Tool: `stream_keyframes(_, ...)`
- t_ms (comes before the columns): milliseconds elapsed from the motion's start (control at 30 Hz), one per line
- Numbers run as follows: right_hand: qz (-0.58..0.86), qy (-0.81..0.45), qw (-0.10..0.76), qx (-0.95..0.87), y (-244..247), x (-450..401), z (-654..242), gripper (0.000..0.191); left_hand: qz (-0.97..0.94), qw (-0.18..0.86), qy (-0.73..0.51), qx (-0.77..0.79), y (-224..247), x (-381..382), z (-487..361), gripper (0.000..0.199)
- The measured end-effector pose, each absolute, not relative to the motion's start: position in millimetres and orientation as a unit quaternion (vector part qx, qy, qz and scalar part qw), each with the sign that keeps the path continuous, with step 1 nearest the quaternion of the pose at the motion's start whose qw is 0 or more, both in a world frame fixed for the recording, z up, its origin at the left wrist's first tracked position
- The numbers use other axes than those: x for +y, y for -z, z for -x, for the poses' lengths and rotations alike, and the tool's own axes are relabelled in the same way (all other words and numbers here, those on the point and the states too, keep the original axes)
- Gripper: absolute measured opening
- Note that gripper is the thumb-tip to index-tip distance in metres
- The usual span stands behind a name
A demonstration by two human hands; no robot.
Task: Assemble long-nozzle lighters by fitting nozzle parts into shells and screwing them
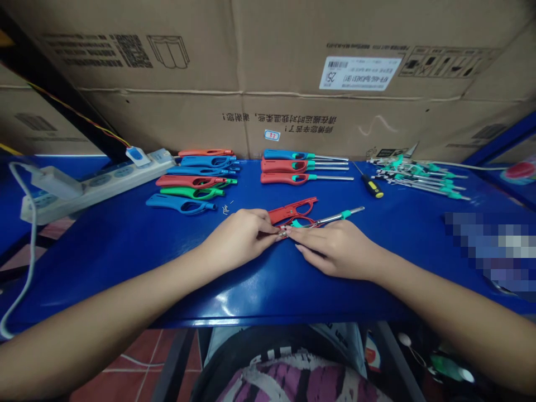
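Observation:
My left hand [245, 237] pinches the handle end of a red lighter casing half between thumb and fingers. Against the same end press the fingertips of my right hand [339, 248], at small metal and white parts whose details are partly hidden. A silvery lighter tube [332, 218] with a green collar [345, 214] sticks out to the right, and a green trigger piece [297, 224] shows beside it. Just behind my hands lies another red casing half [288, 213]. Small screws [225, 210] are scattered on the blue table [234, 290] left of my hands.
Orange, blue, red and green casing halves [181, 204] lie at the left by a white power strip [104, 181]. Lighters with tubes [287, 178] sit at the back. A screwdriver [372, 186] and a pile of tube assemblies [435, 181] lie right, before a cardboard box [201, 111].

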State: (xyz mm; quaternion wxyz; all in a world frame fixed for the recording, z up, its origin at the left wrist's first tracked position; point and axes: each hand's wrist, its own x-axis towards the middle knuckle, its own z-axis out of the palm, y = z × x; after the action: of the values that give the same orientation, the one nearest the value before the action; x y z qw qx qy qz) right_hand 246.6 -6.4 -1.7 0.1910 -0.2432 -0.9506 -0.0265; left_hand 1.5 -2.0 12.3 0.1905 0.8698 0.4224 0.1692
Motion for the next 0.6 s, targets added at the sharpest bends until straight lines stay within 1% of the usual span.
stream_keyframes(100, 0.271, -0.011, 0.228, -0.935, 0, 1, -252, 0.030, -0.870, 0.189, -0.171, 0.423, -12, -2, -1, 0.018)
stream_keyframes(200, 0.332, -0.053, 0.264, -0.904, -8, 13, -263, 0.024, -0.869, 0.180, -0.165, 0.430, -11, -3, -1, 0.018)
stream_keyframes(233, 0.345, -0.074, 0.255, -0.900, -11, 17, -268, 0.021, -0.870, 0.176, -0.164, 0.431, -11, -3, -1, 0.018)
stream_keyframes(300, 0.344, -0.134, 0.207, -0.906, -16, 24, -276, 0.017, -0.870, 0.171, -0.161, 0.433, -12, -3, -1, 0.017)
stream_keyframes(400, 0.324, -0.203, 0.154, -0.911, -19, 31, -282, 0.017, -0.868, 0.153, -0.154, 0.446, -14, -3, -1, 0.015)
stream_keyframes(500, 0.313, -0.232, 0.145, -0.910, -16, 32, -281, 0.014, -0.869, 0.093, -0.142, 0.466, -17, -5, -2, 0.017)
stream_keyframes(600, 0.311, -0.240, 0.141, -0.909, -13, 32, -278, 0.010, -0.884, 0.042, -0.145, 0.442, -19, -8, -5, 0.020)
